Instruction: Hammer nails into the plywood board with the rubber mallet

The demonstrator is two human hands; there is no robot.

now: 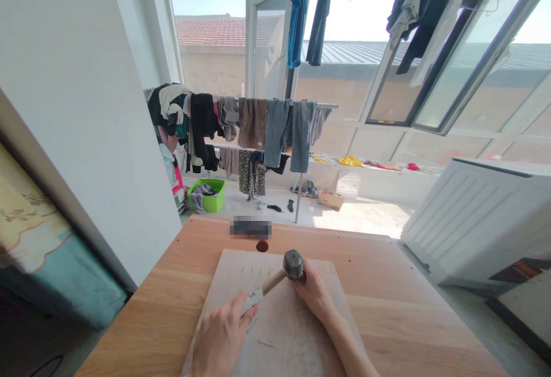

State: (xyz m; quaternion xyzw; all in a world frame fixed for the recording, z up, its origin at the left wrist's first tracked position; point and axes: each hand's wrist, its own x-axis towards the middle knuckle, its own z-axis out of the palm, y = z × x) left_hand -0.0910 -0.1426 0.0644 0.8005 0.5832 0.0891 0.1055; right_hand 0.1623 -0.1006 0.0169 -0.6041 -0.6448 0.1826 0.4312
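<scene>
My left hand point(221, 331) is wrapped round the lower handle of a hammer point(274, 280), which has a wooden shaft, a pale worn wrap at the grip and a dark rounded head. The hammer slants up and right over a pale wooden board point(232, 337). My right hand point(316, 294) is closed right beside the head, its fingertips partly hidden; what they pinch I cannot make out. Several thin nails point(252, 269) stand in a row near the board's far edge. A loose nail point(266, 344) lies flat nearer me, and another thin one rests by my left hand.
The board lies on a wood-grain table point(400, 308). At the table's far edge are a blurred-out dark object point(250, 228) and a round brown disc point(262, 246). Beyond stand a loaded drying rack point(253, 124) and a green basket point(215, 196). A white ribbed cabinet point(469, 216) is on the right.
</scene>
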